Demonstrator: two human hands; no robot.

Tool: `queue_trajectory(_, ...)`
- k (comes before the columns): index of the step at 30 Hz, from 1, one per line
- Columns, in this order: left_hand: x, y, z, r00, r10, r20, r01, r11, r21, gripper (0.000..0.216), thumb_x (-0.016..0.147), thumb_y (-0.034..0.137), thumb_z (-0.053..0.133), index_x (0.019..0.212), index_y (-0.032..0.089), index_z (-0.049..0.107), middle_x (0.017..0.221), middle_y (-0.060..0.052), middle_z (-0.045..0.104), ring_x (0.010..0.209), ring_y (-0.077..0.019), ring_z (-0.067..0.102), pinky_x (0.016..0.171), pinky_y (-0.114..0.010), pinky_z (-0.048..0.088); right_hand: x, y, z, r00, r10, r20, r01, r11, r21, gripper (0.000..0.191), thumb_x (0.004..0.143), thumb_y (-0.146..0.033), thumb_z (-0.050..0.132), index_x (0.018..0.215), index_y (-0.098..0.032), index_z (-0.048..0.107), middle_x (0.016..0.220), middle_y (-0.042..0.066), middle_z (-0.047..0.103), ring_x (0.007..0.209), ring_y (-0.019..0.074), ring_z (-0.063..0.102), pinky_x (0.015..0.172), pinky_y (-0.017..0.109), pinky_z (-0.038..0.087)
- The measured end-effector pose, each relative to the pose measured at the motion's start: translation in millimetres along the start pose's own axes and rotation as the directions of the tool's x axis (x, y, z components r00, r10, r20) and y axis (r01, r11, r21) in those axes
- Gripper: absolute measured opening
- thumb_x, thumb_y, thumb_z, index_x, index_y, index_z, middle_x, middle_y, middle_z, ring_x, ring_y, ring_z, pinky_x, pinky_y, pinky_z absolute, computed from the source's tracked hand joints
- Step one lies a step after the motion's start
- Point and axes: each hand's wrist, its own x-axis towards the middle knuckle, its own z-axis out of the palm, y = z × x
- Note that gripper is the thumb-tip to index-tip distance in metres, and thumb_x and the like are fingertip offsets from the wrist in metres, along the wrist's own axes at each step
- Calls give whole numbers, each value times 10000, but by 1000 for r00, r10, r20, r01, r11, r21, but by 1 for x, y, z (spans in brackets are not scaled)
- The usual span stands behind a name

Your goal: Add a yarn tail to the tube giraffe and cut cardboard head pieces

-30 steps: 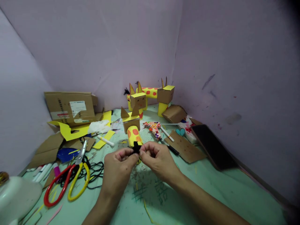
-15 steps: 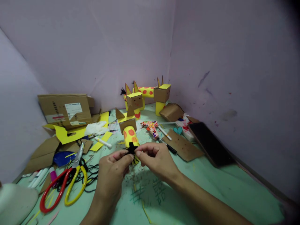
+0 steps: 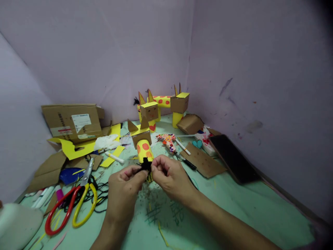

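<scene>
Pinching black yarn tuft (image 3: pixel 145 164) — hands (image 3: pixel 125 189) (image 3: pixel 170 177) touching, scissors (image 3: pixel 71 205) near.

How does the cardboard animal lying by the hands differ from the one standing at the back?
The near animal lies on its side on the table, and both hands pinch a black tuft at its end. The back animal stands upright on yellow legs by the wall, untouched, and looks longer. Both have yellow bodies with orange spots, brown box heads and pointed ears.

Both forearms are bare to the lower edge of view, with no sleeve showing. The left hand (image 3: pixel 122 192) and the right hand (image 3: pixel 170 178) wear no gloves, rings, watch or bracelet. Fingers (image 3: pixel 158 162) are slim, with short, unpainted nails.
</scene>
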Motion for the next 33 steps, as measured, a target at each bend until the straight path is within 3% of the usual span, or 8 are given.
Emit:
queue_trajectory(7, 0, 2, 3, 997, -73, 0, 72, 987, -146, 138, 470, 206, 716, 570, 130, 659, 408, 52, 476, 391, -50, 370, 386, -165, 272, -1, -1, 1, 997, 80, -18, -79, 994, 79, 107, 700, -229, 537, 676, -148, 603, 489, -54, 440, 445, 68, 354, 437, 187, 291)
queue_trajectory(16, -3, 6, 4, 1000, 8, -11, -8, 1000, -9, 140, 484, 212, 722, 588, 128, 679, 420, 52, 495, 395, -46, 356, 363, -159, 243, 0, -2, 0, 991, 133, 5, -132, 979, 155, 52, 670, -196, 559, 659, -160, 595, 479, -62, 434, 433, 61, 342, 425, 182, 280)
queue_trajectory(23, -3, 3, 4, 1000, 21, -4, -21, 1000, 2, 102, 519, 200, 692, 599, 142, 664, 414, 72, 461, 391, -38, 331, 359, -151, 221, -1, -3, 0, 997, 69, -34, -67, 996, 51, 73, 681, -204, 555, 665, -157, 608, 484, -51, 454, 447, 68, 370, 428, 180, 294)
queue_trajectory(33, -4, 10, 5, 1000, 12, -27, -11, 1000, 22, 133, 480, 209, 690, 579, 134, 643, 401, 74, 462, 386, -45, 335, 364, -163, 227, 0, -5, -2, 1000, -3, 31, 5, 998, -59, 53, 687, -158, 518, 663, -173, 563, 496, -63, 433, 459, 71, 369, 459, 184, 292)
